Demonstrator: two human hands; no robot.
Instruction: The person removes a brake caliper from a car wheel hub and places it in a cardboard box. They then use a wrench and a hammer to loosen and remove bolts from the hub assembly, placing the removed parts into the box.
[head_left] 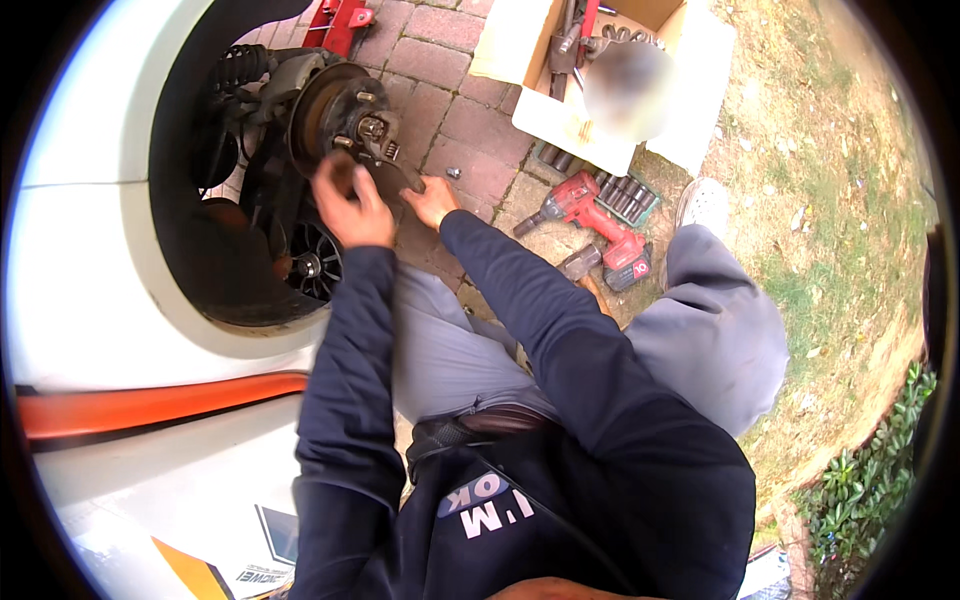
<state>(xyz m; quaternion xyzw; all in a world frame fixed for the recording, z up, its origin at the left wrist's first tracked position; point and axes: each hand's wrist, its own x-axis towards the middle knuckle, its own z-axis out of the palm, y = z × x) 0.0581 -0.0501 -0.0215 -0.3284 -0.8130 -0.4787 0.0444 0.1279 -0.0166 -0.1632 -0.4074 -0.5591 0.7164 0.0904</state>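
An exposed wheel hub (365, 130) with studs and a rusty disc (305, 120) behind it sits in the white car's wheel arch (90, 180). My left hand (352, 205) is just below the hub, fingers raised and smeared by motion; whether they hold anything is unclear. To its right, my right hand (432, 202) has its fingers curled on a dark metal part (405, 175) beside the hub, whose shape I cannot fully make out.
A red jack (338, 25) stands behind the hub. On the pavers (470, 130) lie a cardboard box (520, 40) of tools, a red impact wrench (590, 215), a socket set (625, 195) and a hammer (585, 265). Grass (820, 280) borders the right, near my foot (700, 205).
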